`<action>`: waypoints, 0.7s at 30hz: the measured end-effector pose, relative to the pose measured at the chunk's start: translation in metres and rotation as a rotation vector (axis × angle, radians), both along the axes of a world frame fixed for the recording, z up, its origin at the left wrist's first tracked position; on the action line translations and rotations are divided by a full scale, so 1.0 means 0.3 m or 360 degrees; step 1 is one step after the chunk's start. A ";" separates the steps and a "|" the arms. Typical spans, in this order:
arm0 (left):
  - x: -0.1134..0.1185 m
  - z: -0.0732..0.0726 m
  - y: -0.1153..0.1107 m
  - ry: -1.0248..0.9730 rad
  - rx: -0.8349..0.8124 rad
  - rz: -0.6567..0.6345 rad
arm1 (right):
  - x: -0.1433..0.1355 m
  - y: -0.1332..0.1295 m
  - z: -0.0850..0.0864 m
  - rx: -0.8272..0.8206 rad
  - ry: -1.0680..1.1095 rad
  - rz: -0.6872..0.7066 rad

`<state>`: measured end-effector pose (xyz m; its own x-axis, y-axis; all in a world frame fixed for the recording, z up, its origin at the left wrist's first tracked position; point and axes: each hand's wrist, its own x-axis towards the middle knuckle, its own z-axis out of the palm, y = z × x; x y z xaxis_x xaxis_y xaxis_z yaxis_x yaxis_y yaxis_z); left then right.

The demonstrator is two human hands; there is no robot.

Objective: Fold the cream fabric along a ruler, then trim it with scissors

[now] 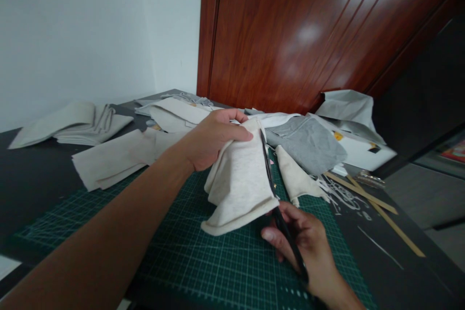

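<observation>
An off-white sewn cloth piece (241, 179) hangs from my left hand (221, 135), whose thumb and fingers pinch its top edge. My right hand (303, 235) grips black scissors (288, 240) by the handles. Their long blades run up along the cloth's right edge, near a seam. The cloth is held above a green cutting mat (203, 261) with grid lines. Just right of the blades, another off-white sewn piece (296, 177) lies on the mat.
Folded pale cloth (80, 123) and flat pale pieces (112, 157) lie at the left. Grey fabric (308, 143), wooden strips (385, 218) and thread scraps (341, 193) lie at the right. Behind stand a white wall (90, 24) and a reddish-brown wooden door (283, 24).
</observation>
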<state>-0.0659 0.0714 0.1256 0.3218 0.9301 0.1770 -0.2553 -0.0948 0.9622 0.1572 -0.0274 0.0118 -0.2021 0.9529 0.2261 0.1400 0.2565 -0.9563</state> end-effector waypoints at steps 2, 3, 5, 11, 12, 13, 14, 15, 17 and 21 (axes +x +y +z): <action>-0.001 0.002 0.005 -0.0025 0.0023 0.0061 | 0.001 0.001 0.001 0.0025 0.0032 -0.0006; -0.002 0.002 0.009 -0.0015 0.0053 0.0102 | 0.001 0.002 0.001 0.0031 0.0042 -0.0010; -0.004 -0.001 0.016 0.0047 0.0143 0.0195 | 0.001 0.004 -0.001 0.0022 0.0052 -0.0015; -0.005 -0.036 0.049 0.0315 0.0472 0.0327 | 0.000 0.011 -0.012 -0.0072 0.0092 -0.0062; -0.003 -0.041 0.054 0.0366 0.0529 0.0343 | 0.000 0.012 -0.014 -0.0084 0.0099 -0.0070; -0.002 -0.045 0.057 0.0420 0.0581 0.0363 | 0.000 0.012 -0.015 -0.0092 0.0103 -0.0073; 0.000 -0.047 0.058 0.0465 0.0625 0.0388 | 0.001 0.013 -0.016 -0.0096 0.0108 -0.0073; 0.001 -0.047 0.058 0.0489 0.0653 0.0406 | 0.001 0.012 -0.016 -0.0100 0.0110 -0.0073; 0.003 -0.041 0.051 0.0469 0.0666 0.0401 | 0.001 0.011 -0.016 -0.0094 0.0103 -0.0074; -0.002 -0.030 0.037 0.0315 0.0654 0.0368 | -0.001 0.008 -0.010 -0.0077 0.0083 -0.0073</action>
<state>-0.0665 0.0826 0.1167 0.1799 0.8474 0.4996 0.0007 -0.5080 0.8613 0.1569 -0.0251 0.0087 -0.1474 0.9709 0.1886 0.1001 0.2043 -0.9738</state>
